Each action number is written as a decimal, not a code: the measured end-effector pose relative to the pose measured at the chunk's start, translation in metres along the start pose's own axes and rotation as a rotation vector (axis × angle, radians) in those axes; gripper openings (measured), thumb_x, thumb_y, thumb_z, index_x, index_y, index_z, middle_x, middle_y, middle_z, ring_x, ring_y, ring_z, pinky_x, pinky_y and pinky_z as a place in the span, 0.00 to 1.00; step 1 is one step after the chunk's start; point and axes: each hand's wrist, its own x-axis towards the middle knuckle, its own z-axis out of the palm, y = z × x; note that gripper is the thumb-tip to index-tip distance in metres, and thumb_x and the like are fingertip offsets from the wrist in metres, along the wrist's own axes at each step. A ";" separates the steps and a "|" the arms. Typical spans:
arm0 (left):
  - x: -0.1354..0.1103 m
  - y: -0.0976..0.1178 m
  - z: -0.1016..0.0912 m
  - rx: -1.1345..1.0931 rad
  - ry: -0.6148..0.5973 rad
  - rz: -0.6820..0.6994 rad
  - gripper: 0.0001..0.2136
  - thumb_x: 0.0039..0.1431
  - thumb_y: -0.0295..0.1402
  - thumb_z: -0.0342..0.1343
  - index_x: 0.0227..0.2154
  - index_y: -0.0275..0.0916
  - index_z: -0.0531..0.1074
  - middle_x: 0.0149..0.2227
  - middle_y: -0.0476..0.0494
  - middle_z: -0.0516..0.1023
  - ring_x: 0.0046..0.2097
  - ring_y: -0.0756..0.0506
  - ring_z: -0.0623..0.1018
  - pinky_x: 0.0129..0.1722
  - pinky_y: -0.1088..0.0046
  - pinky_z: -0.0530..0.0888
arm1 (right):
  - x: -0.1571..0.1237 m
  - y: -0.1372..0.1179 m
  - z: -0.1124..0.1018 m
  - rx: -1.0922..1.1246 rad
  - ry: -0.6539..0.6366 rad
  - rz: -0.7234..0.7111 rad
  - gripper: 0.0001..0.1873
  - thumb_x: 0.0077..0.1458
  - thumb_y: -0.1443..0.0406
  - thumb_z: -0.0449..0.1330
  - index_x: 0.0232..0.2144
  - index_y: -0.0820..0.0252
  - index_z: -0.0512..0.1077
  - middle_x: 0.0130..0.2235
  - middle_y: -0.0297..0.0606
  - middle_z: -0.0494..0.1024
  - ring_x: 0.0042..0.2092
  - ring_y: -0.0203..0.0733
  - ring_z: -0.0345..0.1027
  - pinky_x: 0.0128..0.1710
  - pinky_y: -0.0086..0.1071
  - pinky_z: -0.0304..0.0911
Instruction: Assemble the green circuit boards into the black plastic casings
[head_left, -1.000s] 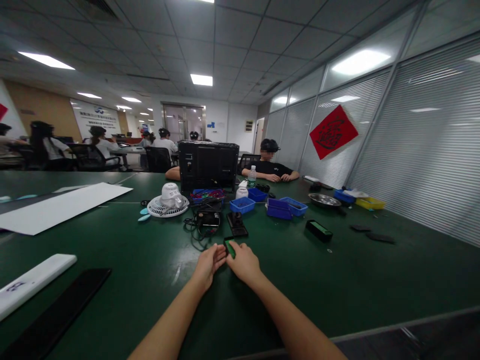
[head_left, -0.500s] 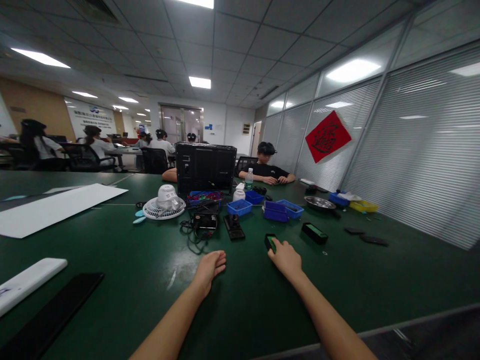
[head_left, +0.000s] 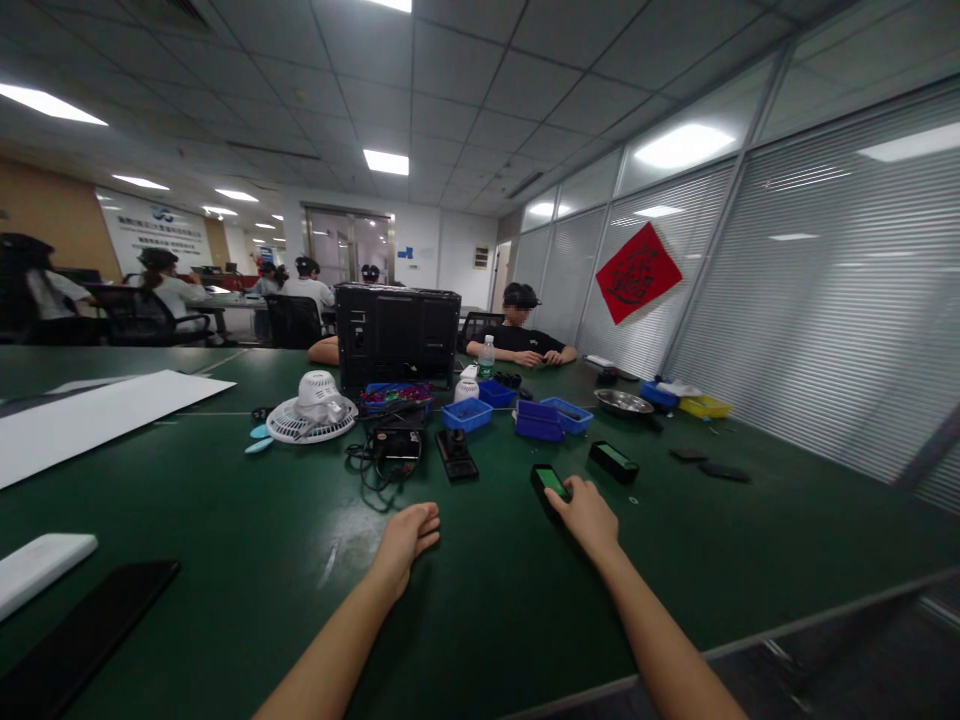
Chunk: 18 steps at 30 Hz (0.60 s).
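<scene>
On the green table, my right hand [head_left: 590, 517] grips the near end of a small black open-topped box [head_left: 541, 480] with a bright green inside. The thumb lies over its rim at the near end, and the other fingers reach along the far side. Beyond it to the right stands a similar black box [head_left: 613, 462], also green within, touched by no hand. My left hand [head_left: 407, 543] rests apart, low over the table, its fingers loosely bent with nothing visible in them. Nearest to it are a tangle of black cables with an adapter [head_left: 397, 443] and a black stand-like part [head_left: 457, 455].
Blue bins [head_left: 466, 414], a white fan part [head_left: 312, 417], a metal bowl [head_left: 624, 402] and a yellow tray [head_left: 705, 407] stand farther back. A large black casing [head_left: 398, 338] rises behind them. Across the table a person [head_left: 517, 335] sits. Flat dark pieces [head_left: 724, 470] lie at right.
My right hand and the black box in it have shifted slightly right, and more of the box's green inside shows. The view has turned a little right. My left hand keeps its pose.
</scene>
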 end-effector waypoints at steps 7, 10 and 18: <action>-0.001 0.001 0.001 -0.006 0.009 -0.006 0.07 0.53 0.29 0.52 0.32 0.33 0.72 0.44 0.34 0.74 0.40 0.46 0.77 0.40 0.69 0.74 | 0.001 0.006 0.001 0.028 0.027 -0.096 0.16 0.55 0.55 0.48 0.35 0.55 0.71 0.40 0.40 0.67 0.36 0.39 0.67 0.28 0.28 0.57; -0.001 0.001 0.001 -0.010 0.006 -0.012 0.07 0.53 0.29 0.52 0.33 0.33 0.72 0.44 0.33 0.74 0.40 0.46 0.77 0.40 0.68 0.74 | 0.011 0.015 0.006 0.101 0.060 -0.097 0.16 0.55 0.57 0.49 0.34 0.58 0.72 0.38 0.41 0.69 0.35 0.38 0.67 0.31 0.27 0.58; -0.002 0.002 0.002 -0.007 0.012 -0.009 0.07 0.53 0.28 0.52 0.33 0.33 0.72 0.44 0.33 0.74 0.40 0.46 0.77 0.39 0.69 0.74 | 0.048 0.056 0.001 0.343 -0.073 0.154 0.18 0.56 0.61 0.46 0.35 0.63 0.73 0.28 0.39 0.74 0.25 0.35 0.66 0.23 0.26 0.57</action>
